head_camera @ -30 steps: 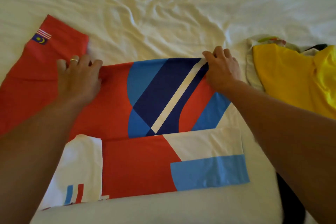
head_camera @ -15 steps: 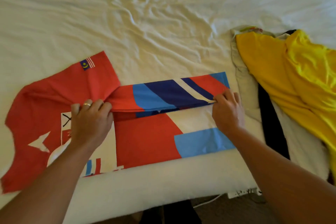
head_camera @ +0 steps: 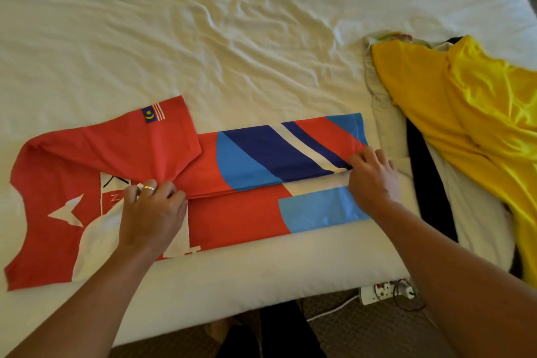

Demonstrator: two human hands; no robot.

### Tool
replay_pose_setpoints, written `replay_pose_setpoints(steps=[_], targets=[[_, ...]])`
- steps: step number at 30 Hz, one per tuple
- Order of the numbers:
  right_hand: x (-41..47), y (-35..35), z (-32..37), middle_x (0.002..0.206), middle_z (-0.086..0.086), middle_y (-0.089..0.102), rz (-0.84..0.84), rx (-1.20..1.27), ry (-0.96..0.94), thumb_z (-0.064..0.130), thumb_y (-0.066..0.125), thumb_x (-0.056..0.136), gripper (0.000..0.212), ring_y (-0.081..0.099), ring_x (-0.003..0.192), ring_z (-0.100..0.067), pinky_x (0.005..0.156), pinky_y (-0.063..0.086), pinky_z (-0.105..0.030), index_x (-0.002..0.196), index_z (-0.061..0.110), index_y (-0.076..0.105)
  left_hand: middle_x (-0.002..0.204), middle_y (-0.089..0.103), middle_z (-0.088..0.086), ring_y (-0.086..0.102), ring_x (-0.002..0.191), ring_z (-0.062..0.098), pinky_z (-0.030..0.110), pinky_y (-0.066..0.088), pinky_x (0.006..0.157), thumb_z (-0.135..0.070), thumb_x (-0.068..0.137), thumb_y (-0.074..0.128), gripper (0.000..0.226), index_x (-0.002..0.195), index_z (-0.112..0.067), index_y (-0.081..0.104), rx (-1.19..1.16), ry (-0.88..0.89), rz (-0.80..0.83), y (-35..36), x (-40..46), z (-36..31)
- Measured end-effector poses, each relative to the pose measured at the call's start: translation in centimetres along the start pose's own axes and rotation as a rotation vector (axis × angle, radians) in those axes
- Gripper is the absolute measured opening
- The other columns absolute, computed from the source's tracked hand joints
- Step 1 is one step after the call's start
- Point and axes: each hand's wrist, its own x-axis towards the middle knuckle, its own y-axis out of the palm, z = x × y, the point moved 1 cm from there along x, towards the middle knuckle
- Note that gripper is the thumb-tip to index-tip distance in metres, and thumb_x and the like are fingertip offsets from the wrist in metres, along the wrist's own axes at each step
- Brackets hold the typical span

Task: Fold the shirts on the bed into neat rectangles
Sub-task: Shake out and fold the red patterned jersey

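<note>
A red shirt [head_camera: 238, 212] with blue, navy and white shapes lies sideways along the near edge of the bed. Its far side is folded toward me into a long flap [head_camera: 276, 154]. My left hand [head_camera: 151, 212], wearing a ring, pinches the flap's fold edge near the sleeve. My right hand [head_camera: 372, 177] pinches the same edge at the hem end. A red sleeve [head_camera: 162, 136] with a small flag patch lies flat at the upper left.
A pile of unfolded clothes sits at the right: a yellow shirt [head_camera: 465, 113] on top of a cream garment [head_camera: 386, 136] and a black one [head_camera: 430, 189]. The wrinkled white sheet [head_camera: 232, 38] stretches beyond. A power strip [head_camera: 386, 292] lies on the floor below the mattress edge.
Both hands pulled the shirt's far side toward me, folding it over the near half. The flap now lies flatter, and the view has shifted back and to the left.
</note>
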Motion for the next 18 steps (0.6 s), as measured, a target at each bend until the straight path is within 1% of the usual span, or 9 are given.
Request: replay_pose_setpoints(steps=[3, 5, 6, 8, 10, 12, 14, 16, 18], targets=[[0.3, 0.1, -0.3, 0.099, -0.014, 0.057, 0.095, -0.060, -0.003, -0.002, 0.064, 0.073, 0.020, 0.051, 0.094, -0.039, 0.075, 0.043, -0.045, 0.089, 0.008, 0.068, 0.095, 0.063, 0.006, 0.053, 0.090, 0.031, 0.047, 0.031, 0.081, -0.037, 0.091, 0.058, 0.032, 0.077, -0.013, 0.074, -0.015, -0.049, 0.058, -0.4, 0.5, -0.7], [0.8, -0.3, -0.1, 0.101, -0.012, 0.060, 0.179, -0.076, 0.020, 0.005, 0.059, 0.077, 0.021, 0.051, 0.099, -0.038, 0.081, 0.042, -0.045, 0.093, 0.011, 0.070, 0.097, 0.061, 0.007, 0.052, 0.090, 0.031, 0.045, 0.029, 0.081, -0.041, 0.089, 0.054, 0.037, 0.074, -0.013, 0.074, -0.052, -0.094, 0.043, -0.8, 1.3, -1.5], [1.0, -0.5, 0.2, 0.099, -0.010, 0.061, 0.188, -0.062, 0.051, 0.009, 0.056, 0.076, 0.020, 0.052, 0.098, -0.037, 0.082, 0.041, -0.044, 0.091, 0.012, 0.069, 0.096, 0.060, 0.007, 0.051, 0.088, 0.031, 0.045, 0.029, 0.079, -0.041, 0.089, 0.054, 0.037, 0.076, -0.012, 0.073, -0.073, -0.101, 0.022, -1.0, 1.9, -2.0], [1.5, -0.9, 1.1, 0.087, -0.011, 0.061, 0.102, 0.038, 0.089, 0.016, 0.050, 0.072, 0.016, 0.053, 0.087, -0.037, 0.076, 0.041, -0.042, 0.077, 0.009, 0.064, 0.095, 0.060, 0.008, 0.052, 0.086, 0.031, 0.044, 0.032, 0.076, -0.040, 0.092, 0.051, 0.037, 0.085, -0.011, 0.073, -0.145, -0.083, -0.020, -0.9, 3.5, -3.4], [2.0, -0.9, 2.7, 0.083, -0.011, 0.058, -0.034, 0.171, 0.028, 0.019, 0.049, 0.074, 0.017, 0.052, 0.079, -0.036, 0.068, 0.044, -0.041, 0.072, 0.007, 0.061, 0.109, 0.063, 0.010, 0.057, 0.096, 0.033, 0.045, 0.039, 0.080, -0.042, 0.094, 0.047, 0.043, 0.106, -0.010, 0.073, -0.223, -0.051, -0.011, 0.1, 5.2, -5.0], [2.8, -0.3, 4.8, 0.097, -0.010, 0.062, -0.082, 0.241, -0.105, 0.023, 0.052, 0.083, 0.022, 0.056, 0.086, -0.035, 0.071, 0.048, -0.045, 0.089, 0.008, 0.068, 0.137, 0.058, 0.014, 0.054, 0.121, 0.037, 0.050, 0.041, 0.095, -0.047, 0.097, 0.043, 0.055, 0.134, -0.012, 0.062, -0.252, -0.048, 0.058, 1.5, 6.9, -6.6], [3.6, 0.6, 6.9, 0.130, -0.012, 0.060, -0.031, 0.241, -0.201, 0.031, 0.050, 0.093, 0.038, 0.056, 0.113, -0.036, 0.085, 0.049, -0.048, 0.120, 0.012, 0.067, 0.159, 0.038, 0.013, 0.037, 0.144, 0.036, 0.052, 0.034, 0.109, -0.053, 0.099, 0.038, 0.065, 0.154, -0.017, 0.041, -0.259, -0.068, 0.116, 3.0, 8.1, -7.9], [4.3, 2.0, 7.8, 0.158, -0.012, 0.037, 0.068, 0.199, -0.221, 0.044, 0.040, 0.099, 0.053, 0.039, 0.141, -0.035, 0.102, 0.040, -0.050, 0.145, 0.018, 0.050, 0.167, 0.022, 0.011, 0.021, 0.153, 0.033, 0.052, 0.025, 0.117, -0.059, 0.100, 0.031, 0.072, 0.160, -0.021, 0.026, -0.264, -0.070, 0.144, 4.5, 8.6, -8.7], [4.8, 3.4, 6.9, 0.167, -0.009, 0.015, 0.147, 0.171, -0.186, 0.054, 0.030, 0.102, 0.061, 0.019, 0.153, -0.031, 0.114, 0.027, -0.051, 0.156, 0.027, 0.032, 0.169, 0.012, 0.010, 0.011, 0.156, 0.030, 0.052, 0.019, 0.121, -0.063, 0.099, 0.026, 0.075, 0.162, -0.023, 0.019, -0.248, -0.062, 0.162, 5.8, 8.6, -9.0]])
